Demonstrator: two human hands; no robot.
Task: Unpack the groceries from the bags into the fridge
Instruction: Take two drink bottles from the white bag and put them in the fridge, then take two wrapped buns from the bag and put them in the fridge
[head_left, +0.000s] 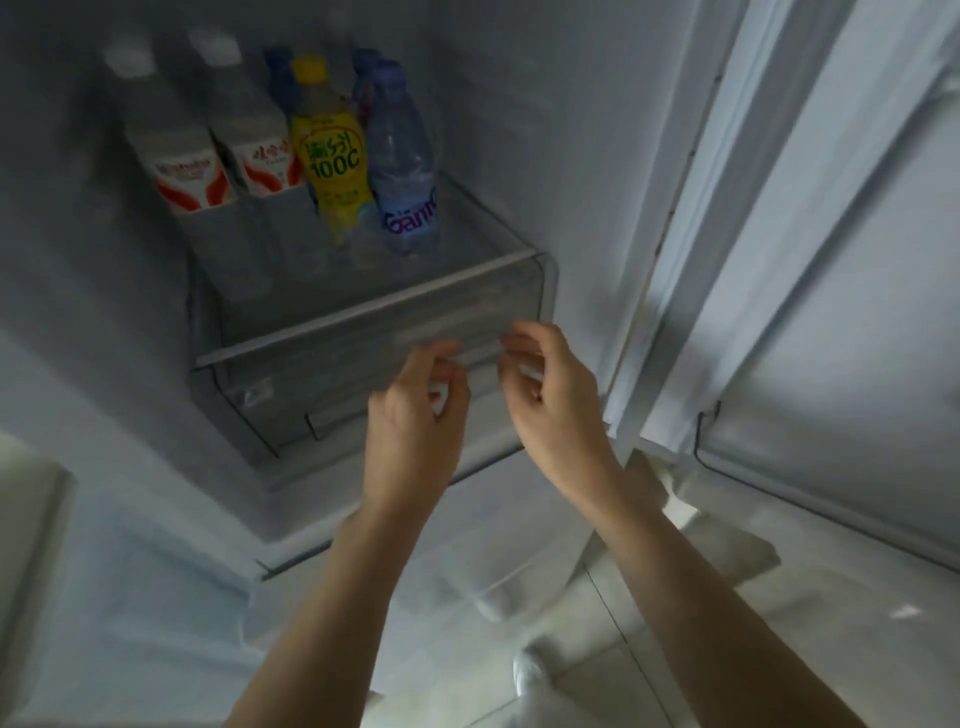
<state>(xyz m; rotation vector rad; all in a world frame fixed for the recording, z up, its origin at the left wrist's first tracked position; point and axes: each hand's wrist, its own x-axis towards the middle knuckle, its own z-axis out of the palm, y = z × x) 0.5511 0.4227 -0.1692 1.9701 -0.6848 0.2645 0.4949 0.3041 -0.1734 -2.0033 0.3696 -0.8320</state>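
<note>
In the fridge drawer (291, 338) stand two cartons (192, 171) and four bottles (332, 150).

Bottles (363, 156) crowd the drawer's (363, 306) back; front lies free.

My only view sits on the head, looking forward and down, close into the open fridge (519, 130) interior.

We reach both bare forearms up and forward, our left hand (415, 410) and right hand (553, 389) side by side, apart, fingers loosely curled, backs toward us.
</note>
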